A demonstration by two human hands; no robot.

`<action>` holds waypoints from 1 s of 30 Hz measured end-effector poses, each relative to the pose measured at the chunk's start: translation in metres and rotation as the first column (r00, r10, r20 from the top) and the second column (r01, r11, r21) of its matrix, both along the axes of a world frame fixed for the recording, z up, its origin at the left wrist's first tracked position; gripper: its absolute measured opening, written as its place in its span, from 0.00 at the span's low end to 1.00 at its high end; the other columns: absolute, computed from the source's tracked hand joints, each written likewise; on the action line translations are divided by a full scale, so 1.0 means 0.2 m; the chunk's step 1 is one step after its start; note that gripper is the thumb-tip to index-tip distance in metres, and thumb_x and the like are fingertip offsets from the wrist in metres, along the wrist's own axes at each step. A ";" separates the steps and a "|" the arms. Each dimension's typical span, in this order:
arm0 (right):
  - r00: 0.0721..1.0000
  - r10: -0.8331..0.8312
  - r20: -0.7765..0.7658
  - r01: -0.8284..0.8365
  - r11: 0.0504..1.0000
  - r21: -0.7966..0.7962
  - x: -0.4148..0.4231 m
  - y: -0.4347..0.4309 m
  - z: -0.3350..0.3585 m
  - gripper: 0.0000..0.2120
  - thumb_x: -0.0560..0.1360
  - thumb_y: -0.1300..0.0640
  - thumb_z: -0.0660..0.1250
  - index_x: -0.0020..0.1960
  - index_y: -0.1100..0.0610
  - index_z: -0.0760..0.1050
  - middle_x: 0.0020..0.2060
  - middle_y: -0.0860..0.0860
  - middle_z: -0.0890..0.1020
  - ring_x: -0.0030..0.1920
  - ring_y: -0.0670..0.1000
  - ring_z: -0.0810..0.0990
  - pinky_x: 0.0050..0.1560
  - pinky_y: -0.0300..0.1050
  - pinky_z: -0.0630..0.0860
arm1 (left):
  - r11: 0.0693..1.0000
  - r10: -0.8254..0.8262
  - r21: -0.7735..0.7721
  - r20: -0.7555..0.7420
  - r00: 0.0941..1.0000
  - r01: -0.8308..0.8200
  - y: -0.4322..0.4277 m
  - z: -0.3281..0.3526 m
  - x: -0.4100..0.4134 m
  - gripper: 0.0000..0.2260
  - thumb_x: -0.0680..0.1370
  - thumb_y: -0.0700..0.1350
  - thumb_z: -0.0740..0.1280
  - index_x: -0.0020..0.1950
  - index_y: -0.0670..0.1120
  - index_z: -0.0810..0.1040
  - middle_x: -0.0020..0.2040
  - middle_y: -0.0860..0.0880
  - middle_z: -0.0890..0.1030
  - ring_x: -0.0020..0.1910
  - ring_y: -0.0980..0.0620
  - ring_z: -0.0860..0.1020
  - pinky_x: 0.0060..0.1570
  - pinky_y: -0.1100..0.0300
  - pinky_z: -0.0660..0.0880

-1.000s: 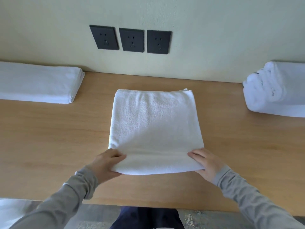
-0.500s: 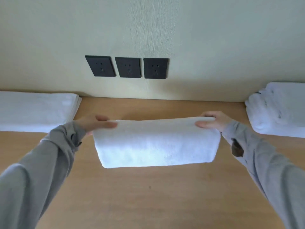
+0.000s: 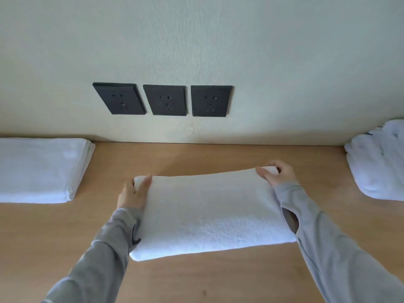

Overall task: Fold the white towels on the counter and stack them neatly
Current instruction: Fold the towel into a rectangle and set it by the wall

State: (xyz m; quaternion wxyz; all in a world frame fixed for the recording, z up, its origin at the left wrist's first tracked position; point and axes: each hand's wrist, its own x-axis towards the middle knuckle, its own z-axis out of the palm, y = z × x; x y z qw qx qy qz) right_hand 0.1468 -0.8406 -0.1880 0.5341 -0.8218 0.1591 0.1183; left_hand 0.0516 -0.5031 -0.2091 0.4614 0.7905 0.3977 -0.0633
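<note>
On the counter (image 3: 196, 281), folded towel (image 3: 209, 215) central — stack (image 3: 39, 169) left, loose pile (image 3: 380, 162) right, sockets (image 3: 166, 100) behind.

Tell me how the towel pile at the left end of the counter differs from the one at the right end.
The left pile lies flat with squared corners; the right pile is lumpy and rounded. The left pile shows thin, even layers along its edge; the right pile shows loose bulges and creases. Both are white and sit on the counter against the wall.

Three sockets (image 3: 166, 100), two hands (image 3: 131, 194), one folded towel (image 3: 209, 213), two towel piles (image 3: 39, 169).
</note>
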 end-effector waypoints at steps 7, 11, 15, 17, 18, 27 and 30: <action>0.995 0.020 0.095 0.007 0.961 -0.275 0.03 0.05 -0.12 0.11 0.76 0.55 0.65 0.49 0.65 0.76 0.42 0.59 0.80 0.42 0.55 0.76 0.44 0.43 0.71 | 0.981 -0.041 0.187 -0.071 0.997 0.054 -0.05 -0.01 0.01 0.22 0.78 0.61 0.56 0.58 0.43 0.68 0.53 0.36 0.76 0.42 0.42 0.71 0.44 0.53 0.65; 0.992 0.049 0.116 0.012 0.879 -0.476 0.05 0.07 -0.16 0.14 0.78 0.56 0.62 0.54 0.67 0.76 0.49 0.64 0.80 0.50 0.62 0.77 0.50 0.48 0.70 | 0.721 -0.255 0.666 -0.003 0.967 0.192 -0.17 0.11 -0.04 0.22 0.79 0.56 0.56 0.68 0.45 0.66 0.65 0.40 0.71 0.62 0.38 0.71 0.58 0.44 0.67; 0.987 0.139 0.086 -0.041 0.718 -0.695 0.04 0.10 -0.14 0.16 0.79 0.56 0.59 0.57 0.68 0.73 0.54 0.66 0.74 0.54 0.63 0.73 0.51 0.53 0.67 | 0.501 -0.615 0.718 -0.097 0.782 0.483 -0.43 0.18 -0.18 0.31 0.78 0.65 0.39 0.76 0.52 0.54 0.77 0.47 0.55 0.76 0.45 0.54 0.73 0.45 0.49; 0.946 0.257 0.198 0.002 0.606 -0.796 0.01 0.11 -0.06 0.15 0.79 0.55 0.58 0.57 0.66 0.74 0.55 0.64 0.75 0.54 0.63 0.73 0.51 0.56 0.69 | 0.454 -0.661 0.659 -0.203 0.722 0.600 -0.53 0.14 -0.25 0.32 0.76 0.65 0.33 0.76 0.53 0.47 0.78 0.50 0.48 0.76 0.48 0.47 0.74 0.44 0.47; 0.890 0.327 0.319 0.048 0.628 -0.777 -0.02 0.14 -0.02 0.15 0.79 0.56 0.58 0.56 0.65 0.76 0.53 0.64 0.77 0.53 0.64 0.75 0.51 0.57 0.71 | 0.458 -0.653 0.647 -0.221 0.724 0.610 -0.55 0.11 -0.26 0.32 0.76 0.65 0.35 0.77 0.53 0.49 0.78 0.50 0.50 0.76 0.48 0.47 0.74 0.44 0.47; 0.543 0.838 0.056 -0.391 0.311 -0.866 -0.54 0.42 -0.04 0.26 0.79 0.46 0.46 0.72 0.56 0.64 0.72 0.50 0.64 0.73 0.53 0.61 0.69 0.59 0.58 | 0.396 -0.699 0.609 -0.284 0.656 0.687 -0.46 0.02 -0.23 0.26 0.74 0.58 0.30 0.70 0.56 0.26 0.76 0.54 0.33 0.71 0.54 0.28 0.70 0.52 0.29; 0.645 0.759 -0.085 -0.400 0.242 -0.884 -0.46 0.21 -0.07 0.30 0.77 0.41 0.36 0.76 0.52 0.43 0.76 0.46 0.45 0.76 0.49 0.43 0.74 0.54 0.44 | 0.402 -0.698 0.610 -0.278 0.660 0.683 -0.30 0.03 -0.29 0.27 0.72 0.63 0.27 0.69 0.57 0.22 0.73 0.58 0.29 0.70 0.58 0.27 0.71 0.54 0.31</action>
